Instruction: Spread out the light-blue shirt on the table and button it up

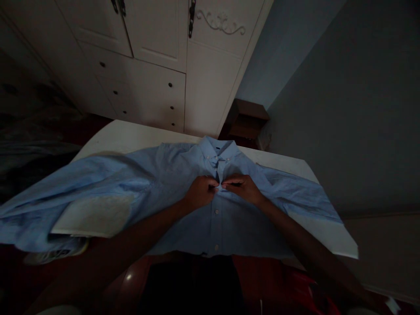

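A light blue button-up shirt (183, 170) lies front side up, its collar away from me and its sleeves spread to both sides. My left hand (201, 191) pinches the front placket a little below the collar. From the other side, my right hand (242, 187) pinches the same strip of cloth, fingertips nearly meeting the left ones. The fabric is raised slightly between them. Whether a button sits in the fingers is hidden. Lower on the placket, white buttons (217, 211) show, and the collar points have small buttons too.
Under the shirt is a white table (131, 136); the left sleeve hangs past its edge. A white wardrobe (157, 94) with dark knobs stands behind. A brown box-like cabinet (251, 114) is by the wall. A shoe (61, 255) shows below at left, on the reddish floor.
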`<action>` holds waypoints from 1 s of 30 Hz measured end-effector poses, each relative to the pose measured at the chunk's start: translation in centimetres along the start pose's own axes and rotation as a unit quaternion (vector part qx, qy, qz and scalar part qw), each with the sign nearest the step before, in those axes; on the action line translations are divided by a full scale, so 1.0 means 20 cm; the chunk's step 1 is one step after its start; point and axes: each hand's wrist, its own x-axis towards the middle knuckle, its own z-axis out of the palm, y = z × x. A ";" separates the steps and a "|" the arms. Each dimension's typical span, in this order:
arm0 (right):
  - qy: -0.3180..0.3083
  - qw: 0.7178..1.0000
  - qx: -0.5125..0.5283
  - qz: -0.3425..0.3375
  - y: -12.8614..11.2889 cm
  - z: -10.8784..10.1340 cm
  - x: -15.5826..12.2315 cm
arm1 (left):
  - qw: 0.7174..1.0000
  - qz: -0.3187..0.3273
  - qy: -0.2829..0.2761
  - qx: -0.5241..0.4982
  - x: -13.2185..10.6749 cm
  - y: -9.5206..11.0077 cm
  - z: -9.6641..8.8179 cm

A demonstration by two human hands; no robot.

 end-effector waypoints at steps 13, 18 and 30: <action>0.108 0.979 0.083 0.153 -0.21 0.04 -0.11 | 0.999 -0.006 0.032 -0.021 -0.01 0.04 0.00; 0.038 0.920 0.265 0.287 -0.24 0.08 -0.12 | 0.999 0.015 0.046 -0.003 -0.02 0.03 0.01; 0.094 0.866 0.358 0.336 -0.25 0.12 -0.12 | 0.997 0.035 0.067 0.021 -0.04 0.05 0.02</action>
